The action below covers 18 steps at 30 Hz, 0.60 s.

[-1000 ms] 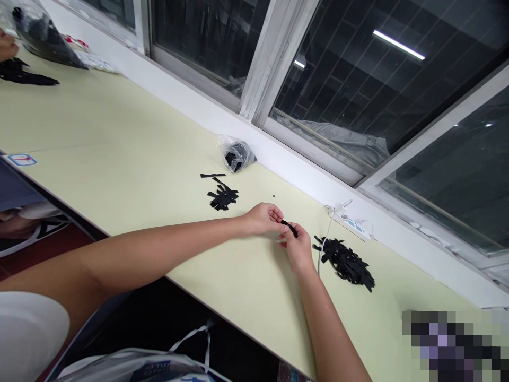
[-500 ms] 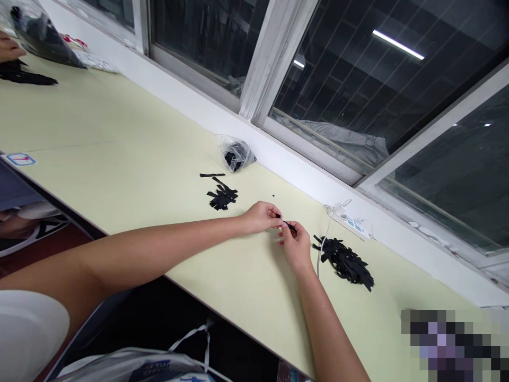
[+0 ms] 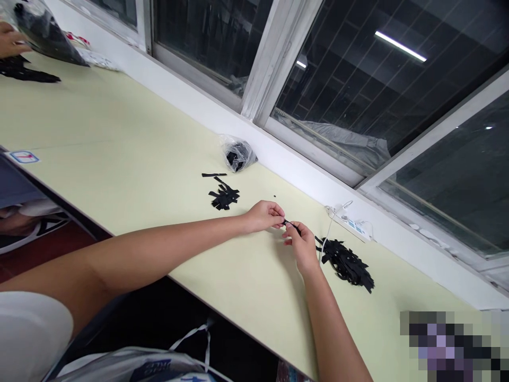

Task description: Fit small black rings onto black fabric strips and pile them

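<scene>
Between my two hands, over the pale yellow table (image 3: 238, 270), is a short black fabric strip (image 3: 293, 227). My left hand (image 3: 265, 216) is closed, its fingertips pinching one end of the strip. Farther along it, my right hand (image 3: 303, 245) grips the strip between thumb and fingers. Fingers partly hide the strip's ends. To the right of my right hand lies a large pile of black strips (image 3: 347, 263). A smaller pile of similar strips (image 3: 225, 197) is beyond my left forearm, with a single black strip (image 3: 213, 174) lying just behind it.
A clear plastic bag (image 3: 239, 155) with black pieces sits against the window ledge. A white power strip (image 3: 350, 225) and its cable (image 3: 328, 233) are near the large pile. At the far left, another person's hand (image 3: 11, 41) is by a bag and black material.
My right hand has shifted slightly right, away from my left hand, and more of the black strip shows between them. At the far left, the other person's hand has moved a little.
</scene>
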### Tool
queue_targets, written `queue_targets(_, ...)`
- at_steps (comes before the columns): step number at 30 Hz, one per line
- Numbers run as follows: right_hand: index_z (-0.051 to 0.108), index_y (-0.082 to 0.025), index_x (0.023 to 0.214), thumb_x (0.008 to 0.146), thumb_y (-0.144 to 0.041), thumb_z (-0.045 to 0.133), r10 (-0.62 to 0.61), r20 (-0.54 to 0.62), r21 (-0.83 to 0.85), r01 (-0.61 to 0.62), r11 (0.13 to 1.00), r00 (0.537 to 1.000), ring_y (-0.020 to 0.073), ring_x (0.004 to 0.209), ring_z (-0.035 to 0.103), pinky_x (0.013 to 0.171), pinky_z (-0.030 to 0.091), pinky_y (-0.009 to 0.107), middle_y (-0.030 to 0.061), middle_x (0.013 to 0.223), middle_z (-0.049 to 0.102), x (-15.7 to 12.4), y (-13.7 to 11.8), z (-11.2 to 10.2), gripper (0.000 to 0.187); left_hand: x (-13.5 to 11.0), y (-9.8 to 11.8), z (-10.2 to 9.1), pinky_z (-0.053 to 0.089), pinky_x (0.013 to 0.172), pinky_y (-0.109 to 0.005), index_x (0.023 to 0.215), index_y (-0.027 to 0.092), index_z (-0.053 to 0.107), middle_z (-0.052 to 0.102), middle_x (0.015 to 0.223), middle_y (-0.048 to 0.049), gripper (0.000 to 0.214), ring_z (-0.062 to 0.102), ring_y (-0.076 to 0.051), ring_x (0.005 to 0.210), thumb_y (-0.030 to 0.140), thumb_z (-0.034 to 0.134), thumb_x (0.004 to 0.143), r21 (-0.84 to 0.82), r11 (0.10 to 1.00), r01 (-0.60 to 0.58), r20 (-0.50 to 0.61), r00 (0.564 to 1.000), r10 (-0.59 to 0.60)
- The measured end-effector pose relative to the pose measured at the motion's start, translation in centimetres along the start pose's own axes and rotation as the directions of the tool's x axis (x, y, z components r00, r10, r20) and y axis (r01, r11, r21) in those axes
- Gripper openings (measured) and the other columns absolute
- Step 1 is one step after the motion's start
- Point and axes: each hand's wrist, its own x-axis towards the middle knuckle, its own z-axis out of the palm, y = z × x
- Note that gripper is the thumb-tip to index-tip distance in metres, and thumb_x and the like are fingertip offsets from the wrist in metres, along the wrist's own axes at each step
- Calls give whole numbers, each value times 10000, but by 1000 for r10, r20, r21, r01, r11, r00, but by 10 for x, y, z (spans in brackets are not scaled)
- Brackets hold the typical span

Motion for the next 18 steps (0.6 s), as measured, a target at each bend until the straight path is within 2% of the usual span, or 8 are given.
queue_targets(6, 669, -198, 820, 667, -443, 771, 114, -19, 135, -110, 985, 993, 127, 646, 576, 503, 454, 221, 0, 773, 628, 1, -4, -14, 306, 3, -1, -5, 557, 683, -246, 811, 91, 623, 666, 671, -7, 188, 641, -80, 587, -64, 659, 710, -31, 999, 17, -22, 1000, -18)
queue_targets(10, 657, -193, 809, 628, -438, 806, 160, -12, 163, -156, 974, 987, 120, 596, 554, 488, 451, 230, 2, 748, 615, 3, -6, -20, 339, 3, -1, -6, 550, 686, -258, 801, 89, 616, 651, 663, -5, 174, 637, -86, 603, -37, 688, 705, -41, 999, 13, -24, 1000, -14)
queue_targets(13, 655, -191, 818, 648, -412, 807, 170, 0, 151, -168, 974, 985, 122, 591, 536, 497, 450, 238, -8, 704, 588, 5, -10, -28, 317, 2, -1, -7, 538, 682, -253, 814, 99, 614, 645, 678, -8, 146, 626, -86, 621, 23, 703, 728, -2, 1000, 5, -17, 1000, -6)
queue_targets(16, 651, -197, 815, 666, -353, 798, 193, -55, 163, -182, 970, 980, 113, 568, 495, 460, 402, 232, -17, 689, 564, 7, -17, -53, 261, 2, 0, -11, 494, 610, -229, 850, 125, 625, 645, 743, -13, 107, 595, -86, 614, 124, 694, 769, 105, 994, -13, -40, 999, 17)
queue_targets(18, 614, -205, 755, 659, -319, 785, 213, -111, 171, -192, 966, 971, 88, 495, 398, 390, 284, 212, -41, 612, 492, 8, -18, -83, 227, 3, 1, -15, 447, 554, -213, 865, 143, 638, 641, 811, -16, 89, 570, -83, 604, 158, 668, 782, 190, 981, -26, -59, 998, 38)
